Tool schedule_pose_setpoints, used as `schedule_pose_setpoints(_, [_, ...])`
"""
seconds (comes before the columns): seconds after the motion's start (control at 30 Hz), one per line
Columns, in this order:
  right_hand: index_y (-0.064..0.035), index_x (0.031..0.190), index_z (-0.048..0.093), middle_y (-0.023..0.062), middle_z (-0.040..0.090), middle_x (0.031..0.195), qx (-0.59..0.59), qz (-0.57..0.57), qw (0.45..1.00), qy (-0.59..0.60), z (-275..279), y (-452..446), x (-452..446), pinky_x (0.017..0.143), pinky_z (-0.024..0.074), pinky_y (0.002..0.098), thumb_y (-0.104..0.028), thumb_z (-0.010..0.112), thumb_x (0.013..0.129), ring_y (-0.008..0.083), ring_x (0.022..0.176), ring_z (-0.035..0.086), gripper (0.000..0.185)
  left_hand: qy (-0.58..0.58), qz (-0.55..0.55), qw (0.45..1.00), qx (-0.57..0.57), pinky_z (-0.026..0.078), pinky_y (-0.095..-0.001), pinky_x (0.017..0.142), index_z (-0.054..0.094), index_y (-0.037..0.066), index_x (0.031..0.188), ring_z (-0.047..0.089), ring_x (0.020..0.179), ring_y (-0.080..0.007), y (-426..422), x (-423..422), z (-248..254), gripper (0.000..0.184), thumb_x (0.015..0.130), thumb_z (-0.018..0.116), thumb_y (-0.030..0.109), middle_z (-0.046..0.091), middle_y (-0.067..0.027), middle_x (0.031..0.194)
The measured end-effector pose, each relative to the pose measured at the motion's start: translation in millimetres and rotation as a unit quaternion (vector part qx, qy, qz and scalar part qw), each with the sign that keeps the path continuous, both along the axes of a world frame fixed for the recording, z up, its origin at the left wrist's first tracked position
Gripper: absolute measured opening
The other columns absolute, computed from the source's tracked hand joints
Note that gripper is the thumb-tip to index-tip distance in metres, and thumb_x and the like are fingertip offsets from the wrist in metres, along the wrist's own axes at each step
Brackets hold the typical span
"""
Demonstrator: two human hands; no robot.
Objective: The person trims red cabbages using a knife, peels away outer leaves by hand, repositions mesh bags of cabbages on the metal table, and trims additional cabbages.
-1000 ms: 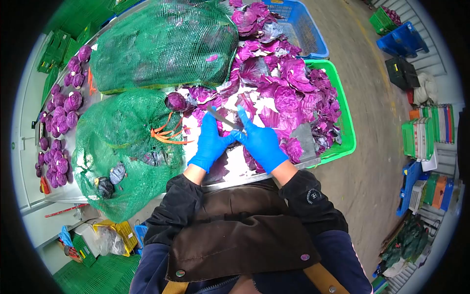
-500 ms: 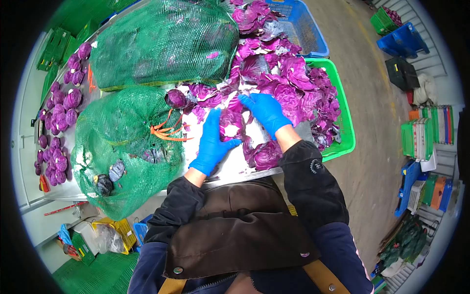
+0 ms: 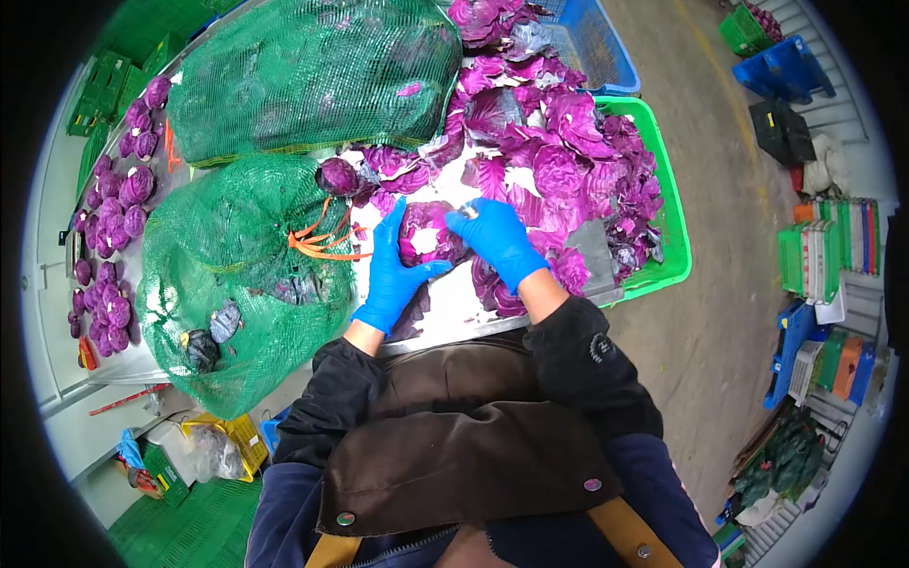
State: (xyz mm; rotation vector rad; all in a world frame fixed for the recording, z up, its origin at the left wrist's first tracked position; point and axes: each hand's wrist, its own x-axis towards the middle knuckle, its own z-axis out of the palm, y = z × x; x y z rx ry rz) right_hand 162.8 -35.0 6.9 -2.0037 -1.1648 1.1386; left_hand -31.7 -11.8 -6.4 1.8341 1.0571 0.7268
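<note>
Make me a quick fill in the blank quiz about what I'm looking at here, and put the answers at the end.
1. The left hand and right hand are gloved in ____.
2. Between them sits a purple ____.
3. The crate nearest the right hand is ____.
4. The strings on the nearer net bag are ____.

Missing words: blue; cabbage; green; orange.

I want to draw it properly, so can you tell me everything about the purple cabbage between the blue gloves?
The purple cabbage looks roundish and leafy, with a slight shine and a whitish patch facing the camera. It is at the pale tabletop, its underside hidden. The gloved left hand curves around its left and near sides. The right hand is at its right; I can't tell whether that one touches it.
</note>
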Motion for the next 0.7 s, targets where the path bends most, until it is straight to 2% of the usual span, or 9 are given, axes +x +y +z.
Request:
schedule_pose_setpoints(0.03, [-0.0018, 0.085, 0.067, 0.0204, 0.067, 0.079, 0.005, -0.01, 0.997, -0.076, 1, 1, 1, 0.067, 0.0512, 0.0438, -0.037, 0.067, 0.077, 0.0372, 0.077, 0.066, 0.036, 0.017, -0.012, 1.0, 0.007, 0.035, -0.0414, 0.109, 0.028, 0.007, 0.147, 0.04, 0.129, -0.0325, 2, -1, 2, 0.109, 0.061, 0.089, 0.032, 0.037, -0.0184, 0.141])
schedule_pose_setpoints(0.2, [-0.0029, 0.086, 0.067, 0.0226, 0.065, 0.081, 0.101, 0.06, 0.979, -0.167, -33, -12, 44, 0.068, 0.0513, 0.0472, -0.028, 0.063, 0.075, 0.0396, 0.078, 0.064, 0.028, -0.009, 0.002, 0.999, -0.049, 0.033, -0.0395, 0.11, 0.028, 0.008, 0.148, 0.042, 0.13, -0.0271, 8, -1, -2, 0.103, 0.065, 0.087, 0.022, 0.039, -0.0126, 0.145])
schedule_pose_setpoints(0.3, [-0.0043, 0.091, 0.068, 0.0221, 0.067, 0.084, -0.068, -0.03, 0.968, -0.241, -31, -23, 50, 0.07, 0.0512, 0.0494, -0.031, 0.061, 0.079, 0.0402, 0.08, 0.065, 0.031, -0.052, 0.016, 0.995, -0.083, 0.033, -0.0386, 0.111, 0.029, 0.008, 0.148, 0.04, 0.132, -0.025, 13, -2, -5, 0.098, 0.067, 0.085, 0.016, 0.038, -0.013, 0.146])
schedule_pose_setpoints(0.4, [-0.0052, 0.116, 0.061, 0.0231, 0.067, 0.09, 0.013, -0.067, 0.987, -0.145, 22, -16, 11, 0.074, 0.0517, 0.0481, -0.051, 0.065, 0.079, 0.0403, 0.086, 0.065, 0.058, -0.045, 0.012, 0.995, -0.087, 0.033, -0.0378, 0.111, 0.03, 0.007, 0.148, 0.039, 0.132, -0.0237, 13, -2, -3, 0.097, 0.068, 0.084, 0.013, 0.038, -0.0124, 0.147])
schedule_pose_setpoints(0.47, [-0.0059, 0.114, 0.062, 0.0221, 0.067, 0.091, 0.105, -0.072, 0.989, -0.07, 0, -12, -11, 0.075, 0.0511, 0.0477, -0.059, 0.066, 0.076, 0.0402, 0.089, 0.065, 0.065, -0.078, 0.028, 0.986, -0.143, 0.033, -0.0381, 0.111, 0.03, 0.008, 0.148, 0.039, 0.133, -0.0238, 11, -2, 2, 0.098, 0.067, 0.085, 0.012, 0.038, -0.0119, 0.147])
schedule_pose_setpoints(0.53, [-0.0089, 0.116, 0.062, 0.0207, 0.067, 0.091, 0.059, -0.018, 0.992, -0.111, -8, -10, -6, 0.077, 0.0509, 0.0461, -0.059, 0.066, 0.077, 0.0391, 0.089, 0.064, 0.063, -0.089, 0.005, 0.985, -0.147, 0.033, -0.0389, 0.111, 0.031, 0.009, 0.147, 0.04, 0.132, -0.0249, 15, -7, -5, 0.1, 0.065, 0.087, 0.016, 0.038, -0.0123, 0.146])
schedule_pose_setpoints(0.6, [-0.0103, 0.118, 0.062, 0.0199, 0.067, 0.097, -0.056, 0.021, 0.998, -0.023, -19, -14, 17, 0.079, 0.051, 0.0446, -0.056, 0.066, 0.079, 0.0379, 0.09, 0.064, 0.06, -0.056, -0.052, 0.989, -0.128, 0.031, -0.0398, 0.112, 0.032, 0.011, 0.147, 0.04, 0.132, -0.0266, 20, -13, -2, 0.104, 0.06, 0.089, 0.02, 0.039, -0.0118, 0.145])
schedule_pose_setpoints(0.67, [-0.0119, 0.117, 0.063, 0.018, 0.067, 0.1, -0.036, 0.012, 0.997, -0.061, 14, -20, 17, 0.079, 0.0511, 0.0427, -0.049, 0.069, 0.08, 0.0355, 0.09, 0.064, 0.053, -0.026, -0.176, 0.983, -0.041, 0.03, -0.0409, 0.112, 0.032, 0.012, 0.147, 0.038, 0.134, -0.0288, 28, -8, 9, 0.105, 0.058, 0.088, 0.021, 0.038, -0.0125, 0.147])
schedule_pose_setpoints(0.7, [-0.0121, 0.115, 0.064, 0.0165, 0.067, 0.099, 0.102, 0.015, 0.994, -0.032, 27, -22, 11, 0.078, 0.0511, 0.0418, -0.045, 0.07, 0.079, 0.0345, 0.089, 0.065, 0.049, -0.003, -0.195, 0.98, -0.037, 0.028, -0.0423, 0.114, 0.032, 0.011, 0.147, 0.034, 0.137, -0.0317, 27, -2, 16, 0.105, 0.057, 0.086, 0.02, 0.036, -0.0127, 0.148])
